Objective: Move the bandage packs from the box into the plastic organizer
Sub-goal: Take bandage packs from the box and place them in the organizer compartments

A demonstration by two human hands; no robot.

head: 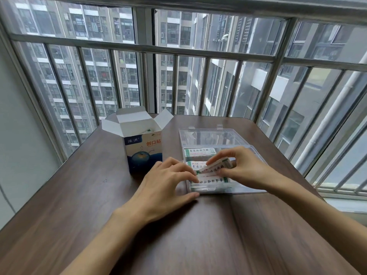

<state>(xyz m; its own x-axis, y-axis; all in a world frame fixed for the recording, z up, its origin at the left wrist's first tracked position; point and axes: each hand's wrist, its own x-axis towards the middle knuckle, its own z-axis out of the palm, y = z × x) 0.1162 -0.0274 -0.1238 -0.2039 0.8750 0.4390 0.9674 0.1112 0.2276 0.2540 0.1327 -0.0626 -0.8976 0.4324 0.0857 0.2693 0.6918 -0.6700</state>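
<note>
Broadly, the brown wooden table (83, 211) carries everything: the opened cardboard box (143, 149) stands upright at the left with its flaps raised, and just to its right lies the clear plastic organizer (204, 135) with its lid folded back toward the window. Several bandage packs (199, 152) already lie flat in the left-hand compartments, one behind another; whether more remain in the box cannot be told from this angle. These packs look like thin paper-wrapped stacks, so they are probably very light, slightly bendable and somewhat slick, best taken by the long edges or the short ends rather than squeezed across the face. The right hand (244, 168) pinches one tilted pack (217, 165) between thumb and curled fingers, its lower edge resting on the packs beneath. The left hand (164, 183) lies with fairly straight fingers (186, 172) reaching over the organizer's near left corner, touching the packs there, while its thumb presses against the front wall; it grips nothing.
</note>
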